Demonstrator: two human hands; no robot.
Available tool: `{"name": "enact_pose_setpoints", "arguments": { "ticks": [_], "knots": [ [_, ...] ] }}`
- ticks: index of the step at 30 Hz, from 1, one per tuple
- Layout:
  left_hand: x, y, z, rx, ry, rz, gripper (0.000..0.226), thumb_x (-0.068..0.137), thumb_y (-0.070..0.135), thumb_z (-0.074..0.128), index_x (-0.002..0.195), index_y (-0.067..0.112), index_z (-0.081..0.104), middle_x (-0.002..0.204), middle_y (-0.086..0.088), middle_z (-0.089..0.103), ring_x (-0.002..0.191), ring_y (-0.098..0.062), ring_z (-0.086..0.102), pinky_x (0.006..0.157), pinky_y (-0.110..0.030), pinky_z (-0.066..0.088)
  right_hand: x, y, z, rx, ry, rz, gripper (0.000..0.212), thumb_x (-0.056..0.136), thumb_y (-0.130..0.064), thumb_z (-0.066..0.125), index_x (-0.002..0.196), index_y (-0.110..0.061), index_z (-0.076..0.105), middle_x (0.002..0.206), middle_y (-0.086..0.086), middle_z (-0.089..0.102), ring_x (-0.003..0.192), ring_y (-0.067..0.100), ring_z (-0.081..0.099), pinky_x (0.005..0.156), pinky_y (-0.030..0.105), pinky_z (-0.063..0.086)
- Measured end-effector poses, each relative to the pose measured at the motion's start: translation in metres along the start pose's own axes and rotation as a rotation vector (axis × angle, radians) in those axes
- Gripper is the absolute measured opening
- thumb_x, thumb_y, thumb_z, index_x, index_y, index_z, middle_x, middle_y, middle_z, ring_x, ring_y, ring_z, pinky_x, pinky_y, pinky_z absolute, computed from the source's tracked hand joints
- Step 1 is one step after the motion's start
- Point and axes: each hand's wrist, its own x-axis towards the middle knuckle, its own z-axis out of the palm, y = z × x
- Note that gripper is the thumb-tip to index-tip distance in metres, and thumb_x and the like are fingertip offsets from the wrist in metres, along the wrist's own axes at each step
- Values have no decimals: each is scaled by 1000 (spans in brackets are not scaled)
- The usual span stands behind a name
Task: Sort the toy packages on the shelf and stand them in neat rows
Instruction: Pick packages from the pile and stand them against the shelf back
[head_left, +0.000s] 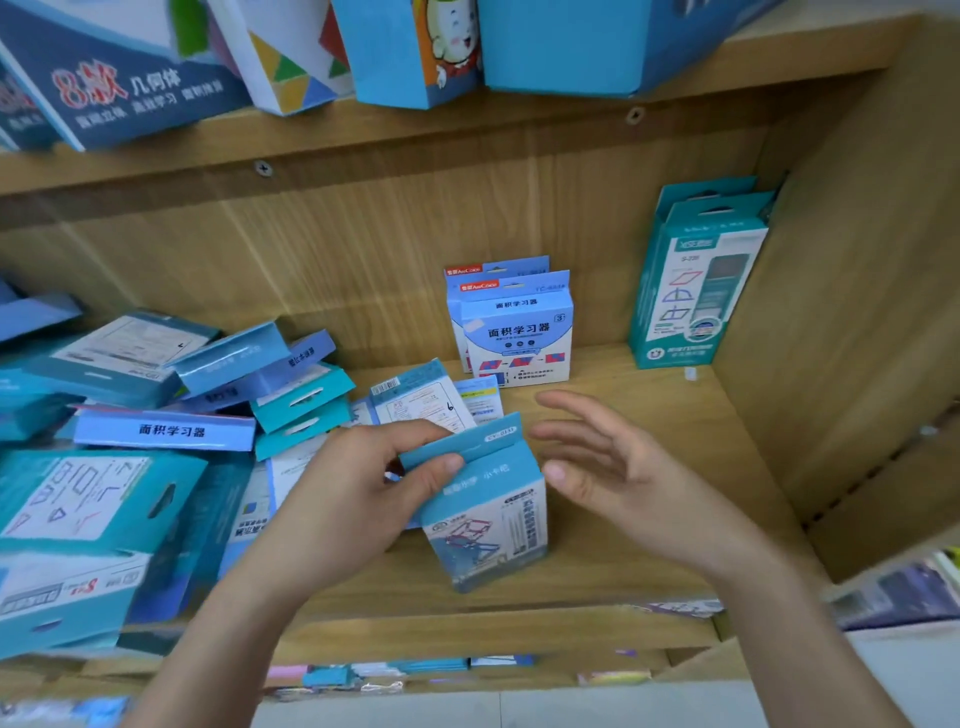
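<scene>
My left hand (358, 483) grips a light blue toy package (485, 514) by its top flap, tilted above the front of the wooden shelf (623, 467). Just to the right of the package, my right hand (602, 467) hovers with fingers spread, holding nothing. Two blue packages (514, 332) stand upright one behind the other at the back middle. Two tall teal packages (696, 280) stand in the back right corner. A jumbled heap of blue and teal packages (156, 431) lies flat and overlapping on the left half of the shelf.
An upper shelf board (363, 135) carries larger blue boxes (130, 78) that overhang it. The shelf's right side wall (857, 338) closes the compartment. A lower shelf (415, 670) with more packaged goods shows below the front edge.
</scene>
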Motion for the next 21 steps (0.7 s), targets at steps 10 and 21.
{"name": "enact_pose_setpoints", "arguments": {
  "ticks": [10, 21],
  "knots": [
    [60, 59, 28, 137, 75, 271, 17, 87, 38, 53, 92, 28, 66, 72, 8, 67, 68, -8, 61, 65, -33, 48, -31, -30, -29, -310, 298, -169, 84, 77, -24, 75, 123, -70, 21, 110, -29, 58, 104, -9, 56, 81, 12, 49],
    [172, 6, 48, 1065, 2, 393, 70, 77, 29, 73, 138, 35, 40, 137, -8, 46, 120, -31, 45, 87, -44, 44, 2, -4, -81, -465, 660, 55, 66, 81, -18, 72, 129, -39, 31, 129, -6, 58, 117, 10, 56, 74, 25, 53]
  ]
}}
